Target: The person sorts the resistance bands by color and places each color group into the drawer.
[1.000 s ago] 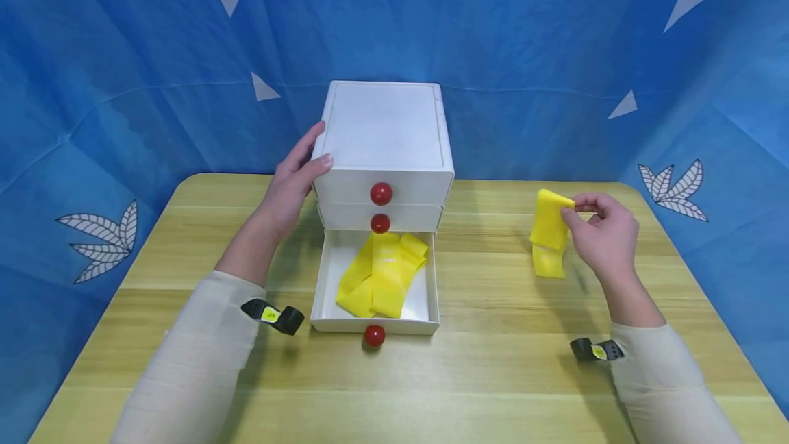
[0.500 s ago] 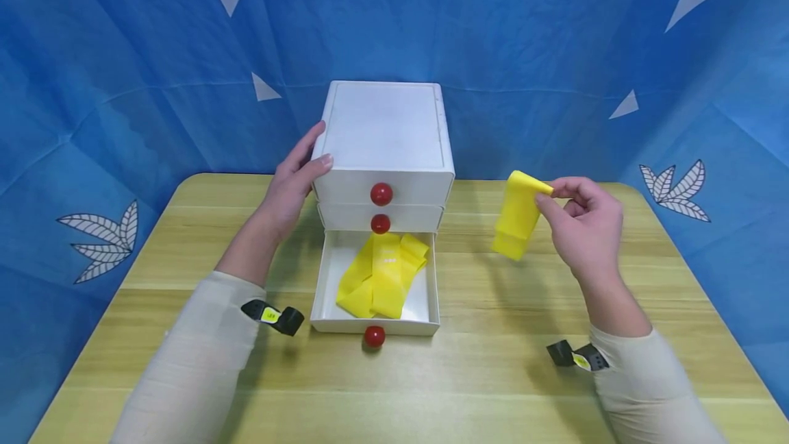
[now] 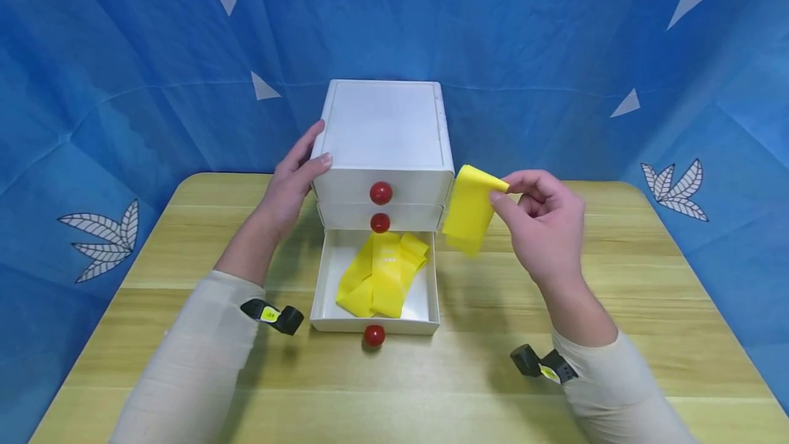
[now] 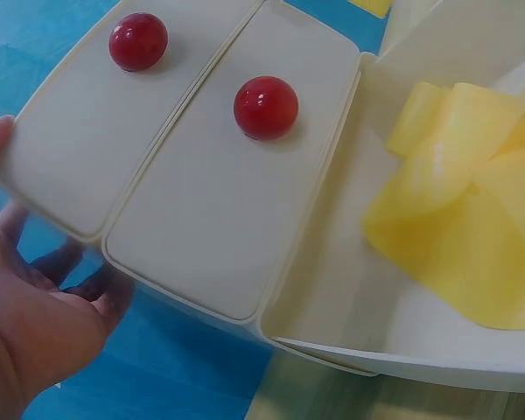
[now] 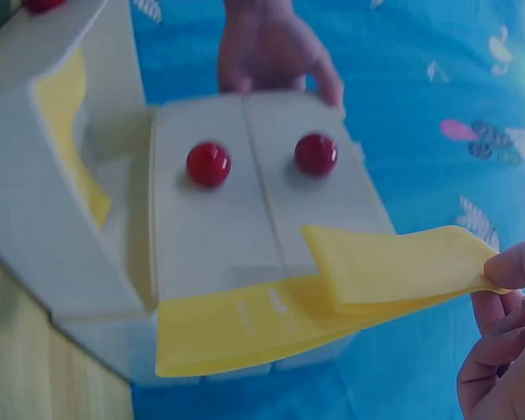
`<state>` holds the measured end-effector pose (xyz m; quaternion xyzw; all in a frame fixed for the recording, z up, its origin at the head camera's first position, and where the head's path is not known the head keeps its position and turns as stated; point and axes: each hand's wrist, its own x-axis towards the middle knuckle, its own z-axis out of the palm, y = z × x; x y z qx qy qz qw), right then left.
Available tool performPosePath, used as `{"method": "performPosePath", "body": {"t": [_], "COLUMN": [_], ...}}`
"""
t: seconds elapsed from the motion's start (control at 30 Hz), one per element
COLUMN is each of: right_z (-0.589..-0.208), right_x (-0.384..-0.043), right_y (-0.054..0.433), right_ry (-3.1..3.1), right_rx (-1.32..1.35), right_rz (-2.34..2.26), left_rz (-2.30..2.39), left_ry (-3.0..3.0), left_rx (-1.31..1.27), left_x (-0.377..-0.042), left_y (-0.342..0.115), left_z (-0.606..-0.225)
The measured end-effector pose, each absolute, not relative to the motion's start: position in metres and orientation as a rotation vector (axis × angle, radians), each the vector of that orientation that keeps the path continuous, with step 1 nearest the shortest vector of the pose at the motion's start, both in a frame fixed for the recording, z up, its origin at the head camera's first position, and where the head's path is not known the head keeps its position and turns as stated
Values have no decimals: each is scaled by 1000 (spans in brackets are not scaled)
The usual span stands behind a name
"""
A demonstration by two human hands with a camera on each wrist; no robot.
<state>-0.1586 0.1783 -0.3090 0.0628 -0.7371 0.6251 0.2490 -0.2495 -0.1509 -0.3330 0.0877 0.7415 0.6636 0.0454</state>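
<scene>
A white drawer cabinet point(image 3: 383, 125) with red ball knobs stands at the middle of the table. Its bottom drawer point(image 3: 322, 293) is pulled out, the two above are closed. Inside lies a loosely folded yellow resistance band point(image 3: 388, 279) with small white print. My left hand point(image 3: 285, 194) rests against the cabinet's left side, fingers fairly straight, thumb over the top front edge. To the right of the cabinet, my right hand point(image 3: 545, 221) pinches one corner of a second yellow resistance band point(image 3: 471, 207). That band hangs folded in the air, overlapping the cabinet in the right wrist view.
The wooden table point(image 3: 629, 279) runs back to a blue cloth backdrop point(image 3: 518, 40). The open drawer's red knob point(image 3: 374, 336) sticks out toward the front. A black strap device point(image 3: 542, 364) is worn on each wrist.
My right hand has carried its yellow band leftward from the right part of the table up to the cabinet's right side. The left hand and the drawer have stayed put.
</scene>
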Motion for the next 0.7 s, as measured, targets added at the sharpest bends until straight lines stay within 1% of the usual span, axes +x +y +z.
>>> {"method": "performPosePath", "body": {"t": [0.33,0.7], "right_z": [-301,-326], "right_x": [-145,-131], "right_y": [138,88], "right_ry": [-1965,-2054], "right_rx": [391,545], "right_rz": [1751,1868], "left_rz": [2027,2038], "left_ry": [2265,2266], "left_rx": [273,296], "left_x": [-250,-249], "left_y": [-152,-152], "left_z": [-333,-335]}}
